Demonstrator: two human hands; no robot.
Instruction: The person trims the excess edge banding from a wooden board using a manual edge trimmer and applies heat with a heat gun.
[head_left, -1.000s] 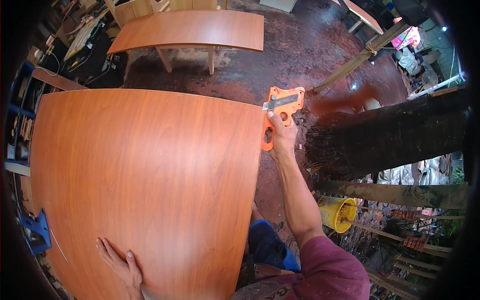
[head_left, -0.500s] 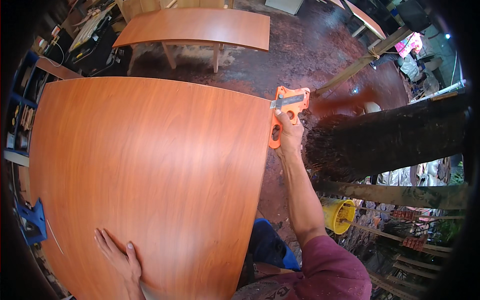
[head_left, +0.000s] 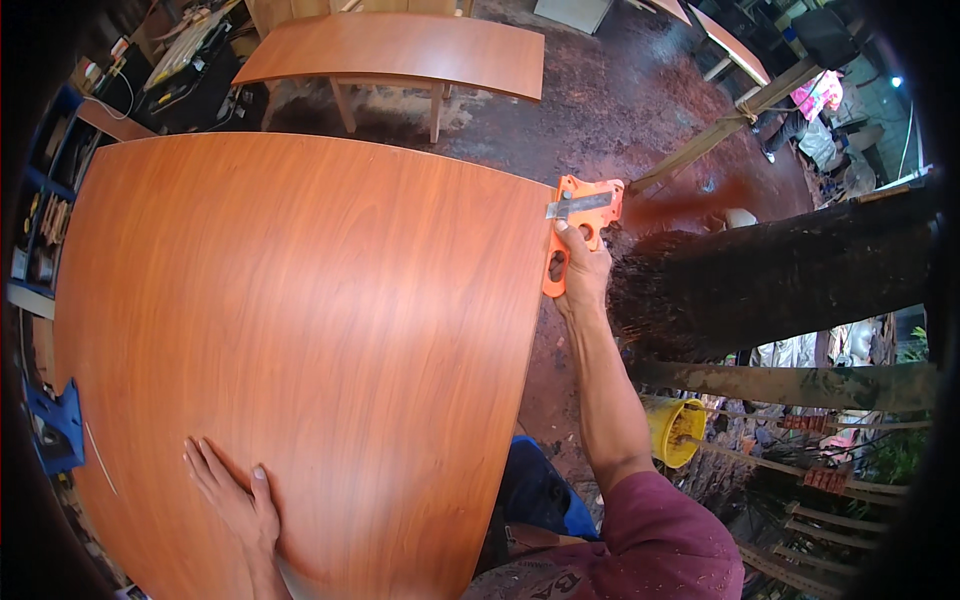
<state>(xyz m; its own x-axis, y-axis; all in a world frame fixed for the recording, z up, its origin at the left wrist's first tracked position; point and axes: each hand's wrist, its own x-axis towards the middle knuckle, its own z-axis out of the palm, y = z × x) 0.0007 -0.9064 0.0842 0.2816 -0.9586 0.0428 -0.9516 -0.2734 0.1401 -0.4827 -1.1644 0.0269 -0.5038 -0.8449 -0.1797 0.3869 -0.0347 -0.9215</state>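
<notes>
A large board with a reddish-brown wood-grain face (head_left: pixel 330 290) spreads out in front of me. My left hand (head_left: pixel 237 498) lies flat on its near left part, fingers stretched and thumb apart, holding nothing. At the far right corner, my right hand (head_left: pixel 588 262) is wrapped round an orange edge trimmer (head_left: pixel 593 206) with a flat metal strip across its top. My thumb presses on the trimmer's body. The trimmer's left side sits against the board's right edge; exactly how its blade meets the edge is too small to tell.
Beyond the board stands a table with a similar top (head_left: pixel 400 50). A thick dark post (head_left: pixel 780 270) and a yellow bucket (head_left: pixel 677 432) are on the right. At the left rim are a blue tool (head_left: pixel 57 425) and a thin pale strip (head_left: pixel 100 458) on the board.
The view has shifted slightly, so the board's far edge sits a little higher. Both hands keep their places, the right still gripping the edge trimmer at the corner.
</notes>
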